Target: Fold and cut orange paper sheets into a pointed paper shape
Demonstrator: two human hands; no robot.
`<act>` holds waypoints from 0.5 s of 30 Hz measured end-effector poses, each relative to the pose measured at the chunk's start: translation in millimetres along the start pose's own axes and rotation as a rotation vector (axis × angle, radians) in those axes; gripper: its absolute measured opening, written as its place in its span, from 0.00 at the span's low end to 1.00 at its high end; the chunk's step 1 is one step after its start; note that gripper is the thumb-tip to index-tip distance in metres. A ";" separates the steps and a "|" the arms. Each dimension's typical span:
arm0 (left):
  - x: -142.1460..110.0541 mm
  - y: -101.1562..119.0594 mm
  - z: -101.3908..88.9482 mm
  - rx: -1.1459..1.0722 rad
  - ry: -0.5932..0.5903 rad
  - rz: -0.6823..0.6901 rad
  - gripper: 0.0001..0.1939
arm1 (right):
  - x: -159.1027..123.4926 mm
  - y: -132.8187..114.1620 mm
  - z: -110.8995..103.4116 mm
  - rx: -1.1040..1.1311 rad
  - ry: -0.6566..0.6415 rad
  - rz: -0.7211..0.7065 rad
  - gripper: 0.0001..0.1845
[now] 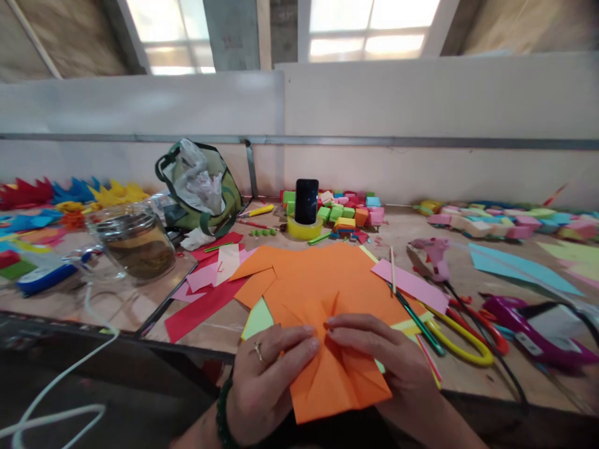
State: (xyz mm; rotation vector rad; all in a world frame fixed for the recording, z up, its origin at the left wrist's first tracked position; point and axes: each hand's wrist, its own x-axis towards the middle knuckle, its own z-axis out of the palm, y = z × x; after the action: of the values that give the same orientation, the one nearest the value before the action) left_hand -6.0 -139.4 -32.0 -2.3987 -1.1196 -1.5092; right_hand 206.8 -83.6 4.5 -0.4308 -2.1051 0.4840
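Note:
Both my hands grip a creased sheet of orange paper (pixel 330 380) at the table's front edge. Folds run across it and meet near its middle, where small flaps stand up. My left hand (pixel 274 365), with a ring and a dark beaded bracelet, closes on the sheet's left side, fingertips near the centre. My right hand (pixel 384 352) holds the right side, its fingertips pressed close to the same centre. Thumbs are hidden under the paper. Behind the folded piece, larger orange sheets (pixel 322 268) lie flat on the table.
Pink and red paper strips (pixel 201 312) lie left; scissors with yellow handles (pixel 468 343), a green pen (pixel 421 324), a pink glue gun (pixel 433 255) and a purple tool (pixel 538 333) lie right. A glass jar (pixel 135 243), a bag (pixel 224 199) and a phone (pixel 307 201) stand farther back.

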 end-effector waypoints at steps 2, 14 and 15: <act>-3.6 -0.3 1.7 0.010 0.000 -0.020 0.19 | -1.0 0.2 -0.1 0.003 -0.003 0.003 0.14; -4.9 -1.4 8.0 -0.080 0.129 -0.271 0.18 | 3.4 -6.0 -7.9 -0.144 0.039 -0.095 0.12; -1.5 -2.3 7.4 -0.111 0.115 -0.323 0.19 | 2.7 -5.6 -7.8 -0.166 0.034 -0.096 0.12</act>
State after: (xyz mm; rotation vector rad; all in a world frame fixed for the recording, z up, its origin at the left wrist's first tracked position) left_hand -2.3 -135.2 -37.6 -2.2443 -1.4894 -1.8223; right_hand 211.3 -85.8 13.1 -0.4267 -2.1301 0.2458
